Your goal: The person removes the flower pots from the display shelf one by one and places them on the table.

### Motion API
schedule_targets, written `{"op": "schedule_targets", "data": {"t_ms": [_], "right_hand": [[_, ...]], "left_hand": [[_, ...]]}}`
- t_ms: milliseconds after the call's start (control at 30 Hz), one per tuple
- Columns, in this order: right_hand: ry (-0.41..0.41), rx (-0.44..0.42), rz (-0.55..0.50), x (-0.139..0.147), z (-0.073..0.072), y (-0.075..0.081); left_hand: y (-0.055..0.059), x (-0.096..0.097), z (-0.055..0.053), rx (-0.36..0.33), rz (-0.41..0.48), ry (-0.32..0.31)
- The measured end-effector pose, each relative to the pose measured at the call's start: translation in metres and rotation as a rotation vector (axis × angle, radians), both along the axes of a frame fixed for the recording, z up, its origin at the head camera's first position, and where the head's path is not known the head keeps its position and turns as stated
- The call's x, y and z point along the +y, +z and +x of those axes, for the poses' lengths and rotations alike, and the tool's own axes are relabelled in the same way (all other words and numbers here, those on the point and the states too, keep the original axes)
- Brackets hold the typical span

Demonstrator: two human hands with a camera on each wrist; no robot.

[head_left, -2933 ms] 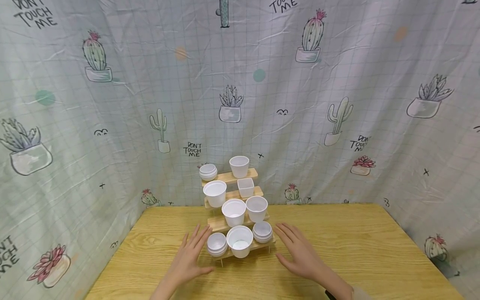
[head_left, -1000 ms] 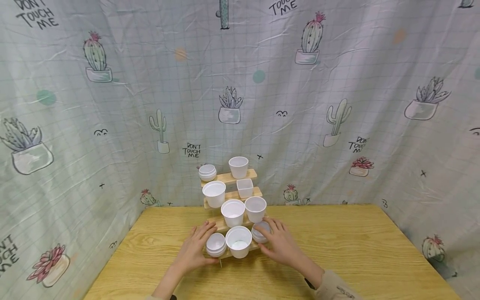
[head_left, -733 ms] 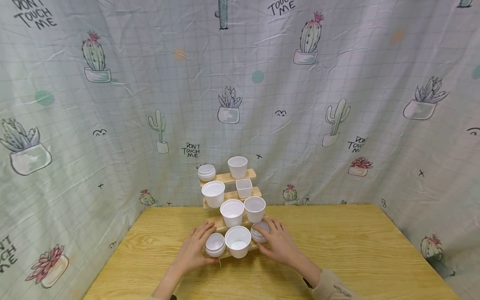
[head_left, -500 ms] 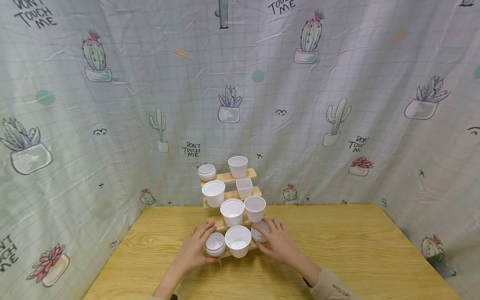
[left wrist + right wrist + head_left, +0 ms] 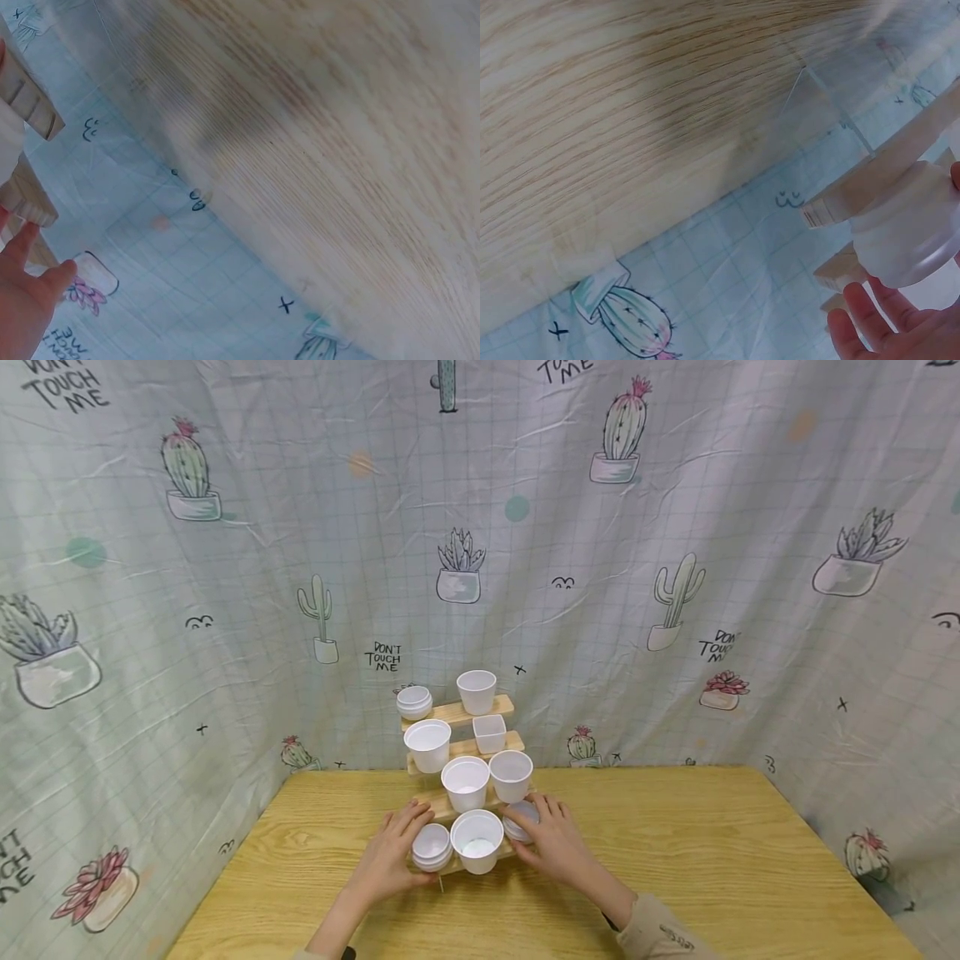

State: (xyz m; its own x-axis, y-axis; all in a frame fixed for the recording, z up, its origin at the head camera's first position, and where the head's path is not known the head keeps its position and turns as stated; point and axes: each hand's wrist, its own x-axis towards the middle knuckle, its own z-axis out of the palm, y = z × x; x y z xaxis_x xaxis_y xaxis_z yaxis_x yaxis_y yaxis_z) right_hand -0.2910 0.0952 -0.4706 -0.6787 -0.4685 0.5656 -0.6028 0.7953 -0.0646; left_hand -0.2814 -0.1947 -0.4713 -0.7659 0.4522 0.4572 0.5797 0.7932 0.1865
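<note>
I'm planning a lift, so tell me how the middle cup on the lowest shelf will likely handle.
The middle cup looks like thin-rimmed plastic, so it is probably light and slightly flexible. It narrows toward its base, so a push near the rim may tip it.

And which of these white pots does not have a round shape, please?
The square pot, at the right on the second shelf from the top. Its rim has corners, while all the other pots have round rims.

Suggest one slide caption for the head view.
Left hand and right hand flank the lowest tier of a wooden stand bearing white containers.
</note>
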Motion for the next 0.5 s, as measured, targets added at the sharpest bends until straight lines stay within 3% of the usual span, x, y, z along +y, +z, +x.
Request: {"op": "schedule_targets", "data": {"t_ms": [500], "right_hand": [[0.012, 0.032, -0.026, 0.0015, -0.0007, 0.0010]], "left_hand": [[0.0003, -0.0021, -0.0035, 0.039, -0.076, 0.019]]}}
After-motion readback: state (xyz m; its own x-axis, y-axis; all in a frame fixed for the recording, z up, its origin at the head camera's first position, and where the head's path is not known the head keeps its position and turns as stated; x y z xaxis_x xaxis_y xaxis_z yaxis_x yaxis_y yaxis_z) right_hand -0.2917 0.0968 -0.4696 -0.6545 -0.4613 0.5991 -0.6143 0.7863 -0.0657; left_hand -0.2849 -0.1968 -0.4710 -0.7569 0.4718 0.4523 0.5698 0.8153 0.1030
